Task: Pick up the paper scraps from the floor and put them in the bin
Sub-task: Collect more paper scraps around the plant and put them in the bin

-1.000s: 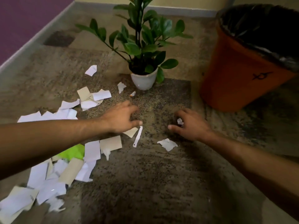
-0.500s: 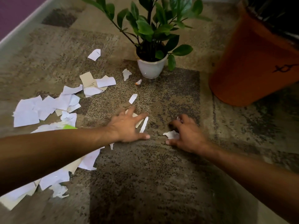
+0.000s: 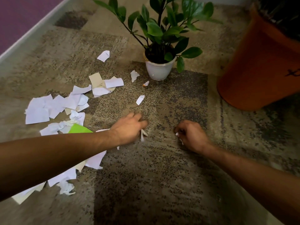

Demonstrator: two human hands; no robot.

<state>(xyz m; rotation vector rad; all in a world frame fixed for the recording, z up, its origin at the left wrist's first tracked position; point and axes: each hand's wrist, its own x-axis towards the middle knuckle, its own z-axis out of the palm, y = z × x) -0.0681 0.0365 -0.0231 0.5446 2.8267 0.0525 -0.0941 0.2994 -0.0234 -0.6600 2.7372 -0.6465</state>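
Both bare forearms reach forward over the mottled beige-and-brown carpet, short speckled pile in blocky patches. Left hand, well in front of the white plant pot, has fingers curled down, pinching a narrow white paper strip against the pile. Right hand, front-right of the pot, is a closed fist round crumpled white scraps, bits showing at the knuckles.

Under and beside the left forearm: torn white sheets, one crumpled wad, a bright green sheet partly covered. Farther left of the pot, an overlapping pile of flat, ragged white scraps, then beige card pieces with white slips. Small single scraps lie on the floor between left hand and pot.

Pot: smooth, glossy, tapered, holding a plant with waxy oval leaves. Right of the pot, well apart, stands the orange plastic bin, dark liner at the rim, with a black mark, unreadable.
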